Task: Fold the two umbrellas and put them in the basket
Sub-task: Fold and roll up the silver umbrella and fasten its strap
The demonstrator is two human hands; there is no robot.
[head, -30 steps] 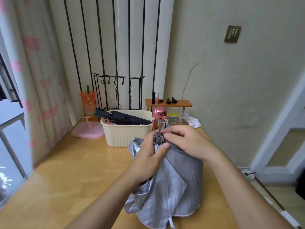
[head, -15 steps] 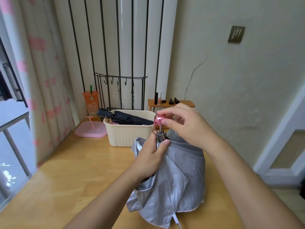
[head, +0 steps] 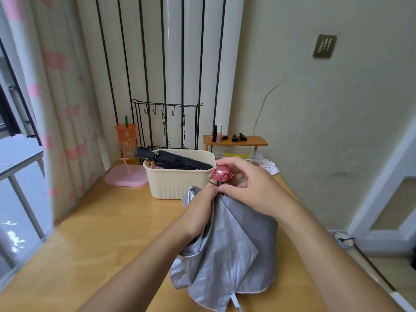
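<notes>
Both hands hold the silver umbrella [head: 234, 248], which stands handle-up on the wooden table [head: 101, 233] (its canopy hangs loose). The left hand [head: 200, 212] grips the gathered fabric near the top, and the right hand [head: 249, 190] curls its fingers around the pink mirrored handle [head: 221, 173]. Just behind, the cream basket [head: 177, 183] holds the folded black umbrella [head: 180, 162], with its handle over the left rim.

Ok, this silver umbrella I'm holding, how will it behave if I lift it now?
Probably floppy: the silver umbrella hangs in loose, unstrapped folds; fabric may drag on the table. Likely light; the left hand and right hand hold it by its top. Its pink handle looks rigid.
</notes>
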